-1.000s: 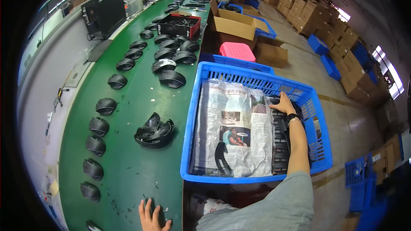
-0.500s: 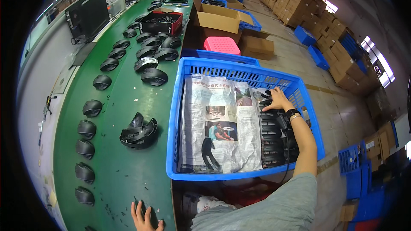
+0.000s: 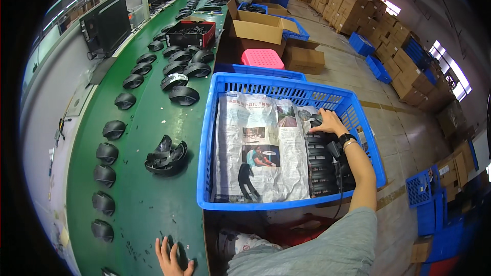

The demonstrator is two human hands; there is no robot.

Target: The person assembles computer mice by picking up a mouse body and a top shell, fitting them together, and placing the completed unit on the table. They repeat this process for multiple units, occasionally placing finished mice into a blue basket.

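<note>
One black part (image 3: 316, 120) between the right fingers (image 3: 329, 118)

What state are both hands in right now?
Left hand: open, fingers spread on the green table.
Right hand: closed on a black part inside the blue crate.

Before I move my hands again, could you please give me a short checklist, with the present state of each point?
1. Left hand outside the blue basket: ok, it is at the green table.
2. Right hand at the black parts: ok, at their far end.
3. Firm grip there: cannot tell, fingertips partly hidden.
4. Newspaper free of loose pieces: not ok, a curved black piece lies on it.
5. Table free of scraps: not ok, small black bits lie beside the left hand.
</note>
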